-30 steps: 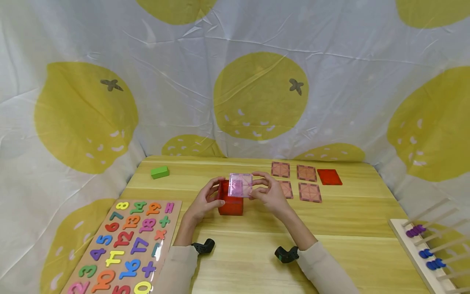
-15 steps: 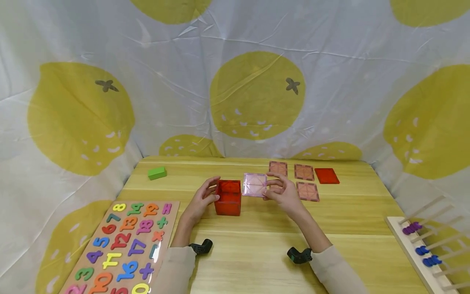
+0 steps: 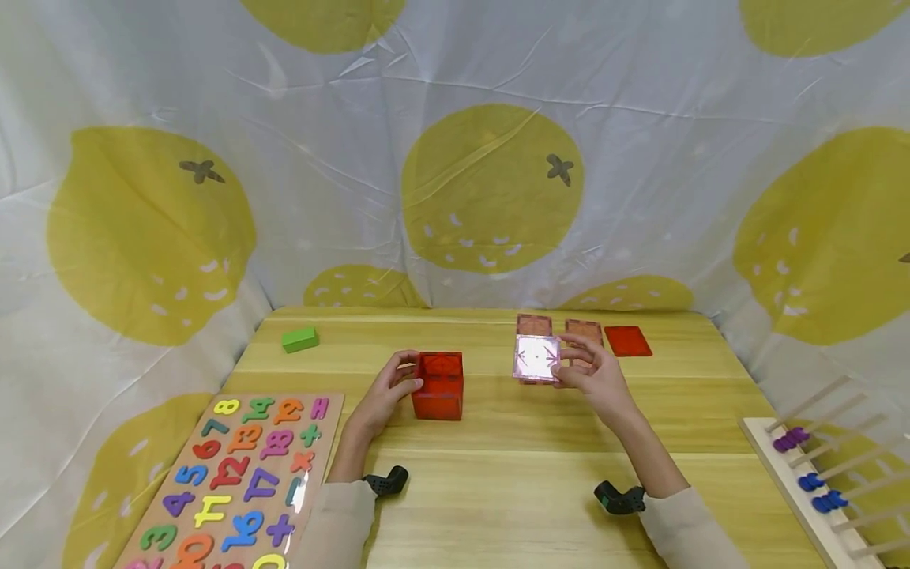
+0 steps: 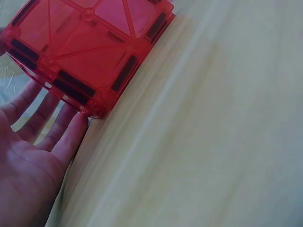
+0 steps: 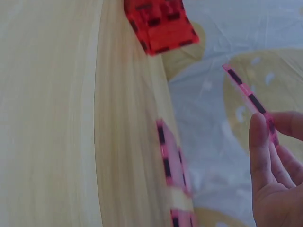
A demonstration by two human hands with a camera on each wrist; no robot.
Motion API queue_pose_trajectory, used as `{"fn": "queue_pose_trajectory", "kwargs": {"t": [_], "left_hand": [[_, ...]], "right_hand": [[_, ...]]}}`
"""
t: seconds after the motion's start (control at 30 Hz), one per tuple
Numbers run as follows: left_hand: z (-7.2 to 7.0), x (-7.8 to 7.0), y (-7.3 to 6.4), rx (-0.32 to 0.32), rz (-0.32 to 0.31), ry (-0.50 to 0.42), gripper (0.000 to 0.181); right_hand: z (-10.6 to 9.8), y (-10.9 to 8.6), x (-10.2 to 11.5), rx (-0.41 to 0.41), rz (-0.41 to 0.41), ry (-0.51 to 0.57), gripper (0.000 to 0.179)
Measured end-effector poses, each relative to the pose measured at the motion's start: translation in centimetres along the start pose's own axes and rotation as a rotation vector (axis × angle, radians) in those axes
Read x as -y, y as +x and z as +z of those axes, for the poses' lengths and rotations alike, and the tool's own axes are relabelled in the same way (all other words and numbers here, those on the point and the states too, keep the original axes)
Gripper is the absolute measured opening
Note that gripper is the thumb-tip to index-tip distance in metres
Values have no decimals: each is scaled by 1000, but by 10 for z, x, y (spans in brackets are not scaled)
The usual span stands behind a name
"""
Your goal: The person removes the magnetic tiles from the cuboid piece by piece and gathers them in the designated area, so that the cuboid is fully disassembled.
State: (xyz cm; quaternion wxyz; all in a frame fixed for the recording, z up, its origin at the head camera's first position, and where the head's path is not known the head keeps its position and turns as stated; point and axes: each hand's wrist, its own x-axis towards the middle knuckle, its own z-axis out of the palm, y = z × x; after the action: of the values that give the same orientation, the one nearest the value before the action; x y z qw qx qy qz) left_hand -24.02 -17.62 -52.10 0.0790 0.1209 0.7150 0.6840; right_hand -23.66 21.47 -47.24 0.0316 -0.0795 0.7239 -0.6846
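Note:
An open-topped box of red magnetic tiles (image 3: pixel 437 405) stands on the table at the centre. My left hand (image 3: pixel 380 399) holds its left side, fingers bent against the wall and thumb near the front corner. In the left wrist view, several fingertips touch the lower edge of the red box (image 4: pixel 85 42). My right hand (image 3: pixel 600 385) pinches a clear pink magnetic tile (image 3: pixel 536 358) by its right edge, raised over pink tiles lying on the table. The right wrist view shows the pinched tile (image 5: pixel 251 97) edge-on between thumb and fingers.
Pink tiles (image 3: pixel 534 324) lie at the back right, partly covered by the right hand and its tile. Beside them is a flat red tile (image 3: pixel 629 341). A green block (image 3: pixel 300 340) sits back left, a number board (image 3: pixel 280 474) front left, a bead rack (image 3: pixel 789 482) right.
My right hand has carried the pink tile rightward, from over the red box to above the pink tiles. My left hand stays at the box's left side.

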Motion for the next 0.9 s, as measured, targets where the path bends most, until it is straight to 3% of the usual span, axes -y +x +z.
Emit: {"fn": "queue_pose_trajectory", "kwargs": {"t": [0.27, 0.47, 0.7, 0.9], "left_hand": [[1, 0, 0, -22, -10, -29, 48], [0, 1, 0, -21, -12, -23, 47], [-3, 3, 0, -20, 0, -19, 48], [0, 3, 0, -3, -1, -24, 48]], "right_hand": [[-48, -15, -2, -94, 17, -100, 60], [-81, -24, -8, -164, 60, -87, 61], [-113, -25, -21, -189, 109, -152, 60], [-139, -29, -30, -227, 162, -114, 61]]}}
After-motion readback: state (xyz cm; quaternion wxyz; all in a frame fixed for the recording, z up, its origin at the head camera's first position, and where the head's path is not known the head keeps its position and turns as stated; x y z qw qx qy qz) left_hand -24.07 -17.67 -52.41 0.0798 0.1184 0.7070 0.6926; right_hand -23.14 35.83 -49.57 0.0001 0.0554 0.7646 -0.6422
